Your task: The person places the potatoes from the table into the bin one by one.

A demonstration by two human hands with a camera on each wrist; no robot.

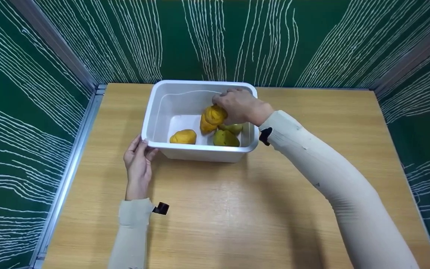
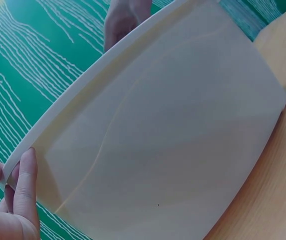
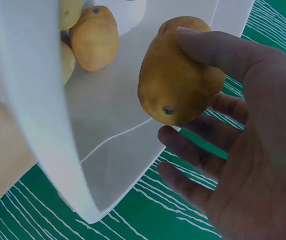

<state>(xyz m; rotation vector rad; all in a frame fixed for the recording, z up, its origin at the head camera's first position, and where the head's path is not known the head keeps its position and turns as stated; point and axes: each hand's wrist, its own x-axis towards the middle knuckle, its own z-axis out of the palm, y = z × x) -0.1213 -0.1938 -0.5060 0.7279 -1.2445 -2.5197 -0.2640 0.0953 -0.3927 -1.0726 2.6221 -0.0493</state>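
A white plastic bin (image 1: pixel 200 154) stands on the table. My left hand (image 1: pixel 138 162) grips its near left corner; in the left wrist view, fingers (image 2: pixel 26 185) lie against the wall just under the rim. Over the bin's right side, my right hand (image 1: pixel 239 106) holds a yellow mango (image 1: pixel 215 115) between thumb and fingers; the right wrist view shows this mango (image 3: pixel 180 75) up close, with a dark stem spot. Inside the bin lie another yellow mango (image 1: pixel 206 127) just below the held one, a separate yellow mango (image 1: pixel 183 136) at the left, and two greenish fruits (image 1: pixel 226 138) at the right.
The wooden table (image 1: pixel 215 209) extends in front of the bin and to both sides. Green panels (image 1: pixel 230 41) with white wavy lines enclose the back and sides. A metal rail (image 1: pixel 75 149) runs along the left edge.
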